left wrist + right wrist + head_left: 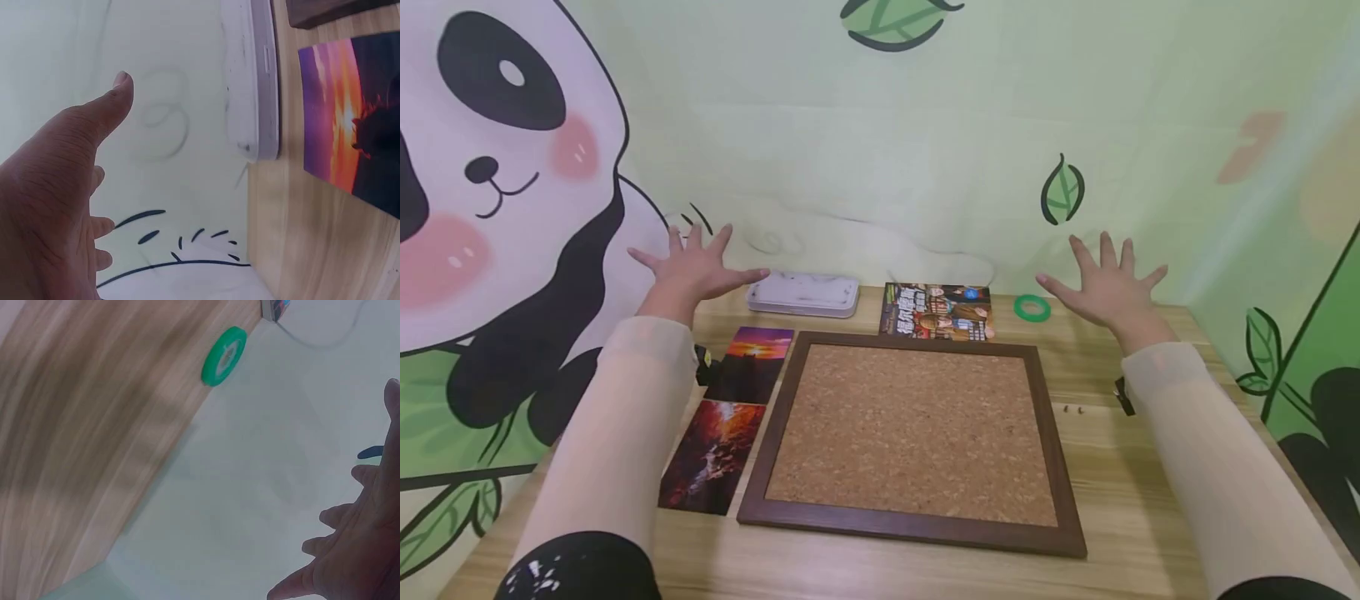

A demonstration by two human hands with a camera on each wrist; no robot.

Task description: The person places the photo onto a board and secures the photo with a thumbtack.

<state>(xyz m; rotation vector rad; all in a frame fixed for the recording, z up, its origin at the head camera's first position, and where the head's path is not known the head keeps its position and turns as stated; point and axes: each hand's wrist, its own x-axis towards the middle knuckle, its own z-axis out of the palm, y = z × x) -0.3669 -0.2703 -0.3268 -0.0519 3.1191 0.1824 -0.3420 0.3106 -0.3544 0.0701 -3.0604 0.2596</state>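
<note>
My left hand (692, 268) is raised over the far left of the table with its fingers spread, holding nothing. Nearest to it is a pale flat case (803, 294), which also shows beside the thumb in the left wrist view. On the far right, my right hand (1108, 287) is held up the same way, fingers splayed, near a roll of green tape (1032, 308). Between the forearms a cork board (910, 429) with a dark brown frame lies flat. Two photo prints, a sunset (751, 364) and a red autumn scene (715, 454), lie along its left side.
Behind the board lies a colourful printed box or booklet (936, 312). Two tiny items (1073, 409), too small to identify, sit right of the board. A light green wall covering (880, 167) with a panda drawing rises at the table's back edge.
</note>
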